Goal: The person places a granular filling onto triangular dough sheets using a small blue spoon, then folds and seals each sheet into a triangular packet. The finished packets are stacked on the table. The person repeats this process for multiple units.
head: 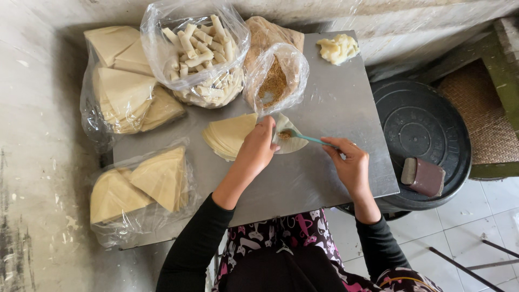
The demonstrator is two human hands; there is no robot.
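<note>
Head view: teal spoon (308, 138) pinched at its right end in right hand (350, 162), long axis running left across metal tray (335, 103), bowl carrying brown filling onto folded wrapper (289, 135). Wrapper gripped by left hand (258, 148), fingers closed on its edge. Just beside: wrapper stack (230, 134). Behind: open bag of brown filling (274, 81), bag of rolled sticks (200, 48), bagged triangular sheets (127, 92).

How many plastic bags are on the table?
4. One bag of rolled sticks at the back, one of brown filling beside it, and two of folded wrappers, far left and near left. More may be hidden.
</note>
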